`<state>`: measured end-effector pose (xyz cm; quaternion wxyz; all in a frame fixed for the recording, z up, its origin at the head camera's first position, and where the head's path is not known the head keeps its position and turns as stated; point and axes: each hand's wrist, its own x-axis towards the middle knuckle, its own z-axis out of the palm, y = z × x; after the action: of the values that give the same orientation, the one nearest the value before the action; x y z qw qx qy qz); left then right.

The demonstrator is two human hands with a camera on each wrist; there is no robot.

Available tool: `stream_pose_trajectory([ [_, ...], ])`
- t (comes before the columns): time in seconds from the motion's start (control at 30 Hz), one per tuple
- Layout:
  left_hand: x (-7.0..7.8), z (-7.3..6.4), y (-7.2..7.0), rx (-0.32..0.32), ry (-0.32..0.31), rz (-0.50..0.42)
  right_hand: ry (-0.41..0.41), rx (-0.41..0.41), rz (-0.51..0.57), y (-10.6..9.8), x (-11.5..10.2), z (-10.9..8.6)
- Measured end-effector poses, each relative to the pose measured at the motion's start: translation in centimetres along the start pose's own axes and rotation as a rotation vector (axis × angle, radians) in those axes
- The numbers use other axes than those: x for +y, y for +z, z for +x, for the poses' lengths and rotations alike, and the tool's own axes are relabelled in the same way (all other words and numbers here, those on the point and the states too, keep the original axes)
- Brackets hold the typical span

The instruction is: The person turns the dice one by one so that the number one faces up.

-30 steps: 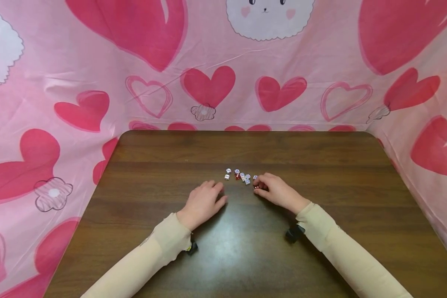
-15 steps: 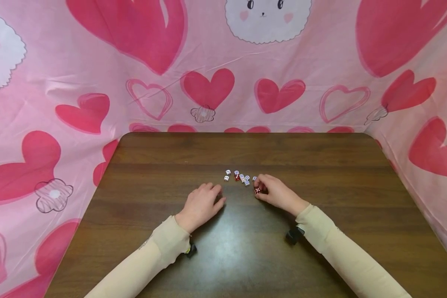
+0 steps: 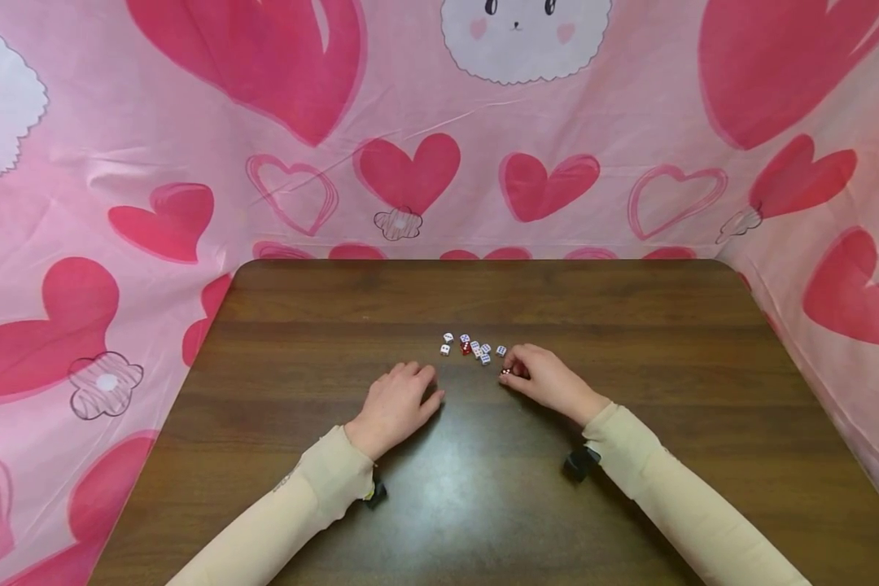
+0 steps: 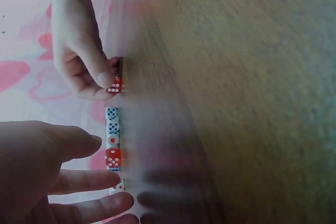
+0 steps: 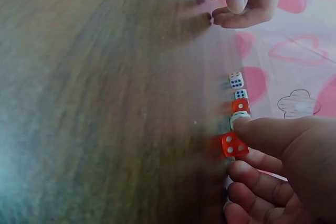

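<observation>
My right hand (image 3: 549,381) pinches a red die (image 5: 234,145) with white dots between thumb and fingers, close to the tabletop. Just past its fingertips sits a lone white die (image 3: 501,351) with blue dots. To the left of that die lies a loose group of white dice (image 3: 476,348), with another red die (image 3: 465,348) among them. My left hand (image 3: 395,407) rests palm down in front of the group, fingers loosely extended and holding nothing. Two white dice, including a near one (image 3: 445,350), stand at the group's left end.
Everything lies on a dark brown wooden table (image 3: 630,309) with rounded far corners. A pink cloth (image 3: 476,98) printed with hearts hangs behind and at both sides. Both forearms wear pale sleeves, with a small black device (image 3: 582,463) at the right wrist.
The red die has turned in the right fingers, tilting up half a second ago and lower again now. The lone white die shows more fully beside the fingers. The left hand has barely moved.
</observation>
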<state>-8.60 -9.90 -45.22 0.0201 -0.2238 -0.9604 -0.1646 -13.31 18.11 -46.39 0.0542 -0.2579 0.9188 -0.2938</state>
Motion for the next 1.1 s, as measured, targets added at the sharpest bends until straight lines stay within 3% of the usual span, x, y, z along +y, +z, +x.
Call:
stream_pose_trajectory([
  [0.27, 0.01, 0.19, -0.06, -0.021, -0.001, -0.005, -0.073, 0.016, -0.019, 0.07, -0.05, 0.2],
  [0.53, -0.17, 0.24, -0.17, 0.003, 0.006, 0.015, 0.03, 0.011, 0.012, -0.04, -0.17, 0.36],
  [0.87, -0.24, 0.2, 0.07, 0.026, 0.018, 0.032, -0.011, -0.031, 0.017, -0.03, -0.19, 0.6],
  [1.1, -0.21, 0.2, 0.09, 0.018, 0.015, 0.029, -0.039, -0.015, 0.02, 0.17, 0.01, 0.59],
])
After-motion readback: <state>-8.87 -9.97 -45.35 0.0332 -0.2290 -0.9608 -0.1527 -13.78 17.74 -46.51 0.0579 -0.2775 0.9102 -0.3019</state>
